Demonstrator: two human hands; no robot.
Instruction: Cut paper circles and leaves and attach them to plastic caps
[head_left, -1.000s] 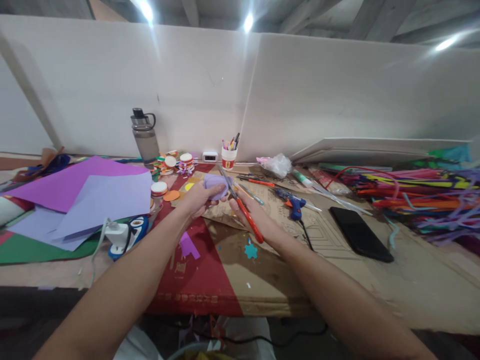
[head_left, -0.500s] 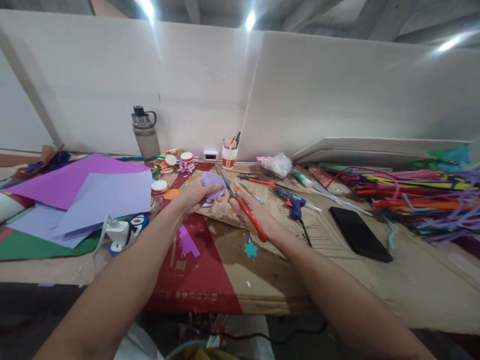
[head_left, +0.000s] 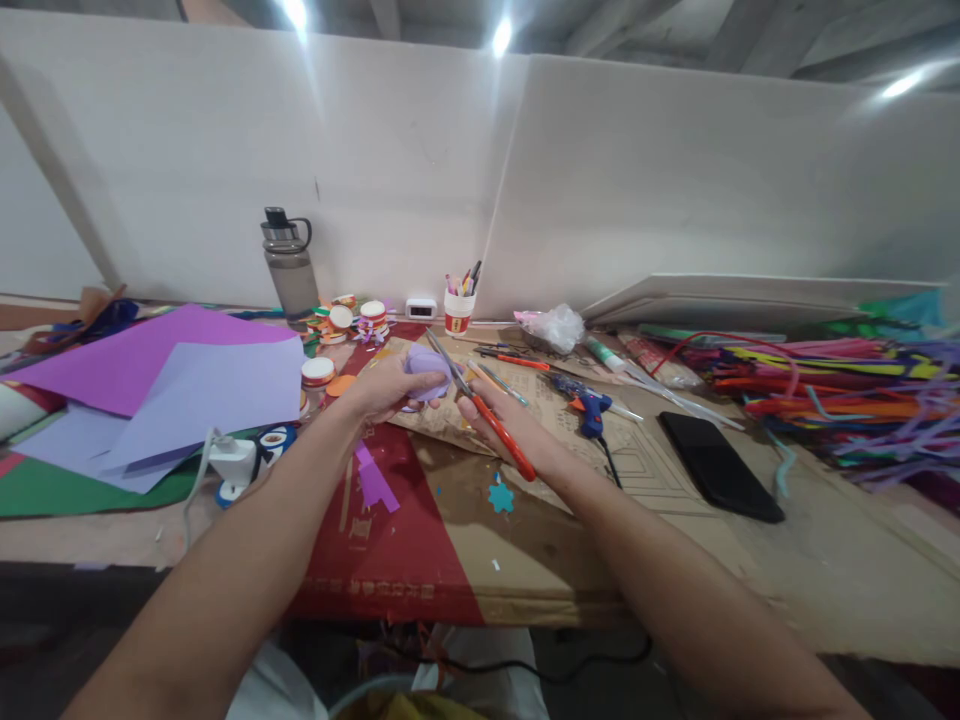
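Brown cardboard (head_left: 525, 560) beneath curled lavender paper (head_left: 426, 375), red-handled scissors (head_left: 495, 425).

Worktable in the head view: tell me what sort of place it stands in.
Probably a craft workshop: scissors, coloured paper sheets and a glue gun share the table.

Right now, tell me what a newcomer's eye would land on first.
Probably the red-handled scissors in the right hand, mid-view, pointing up beside the lilac paper in the left hand. Next, perhaps, the bright tangle of strips at the far right, then the big purple sheet at the left.
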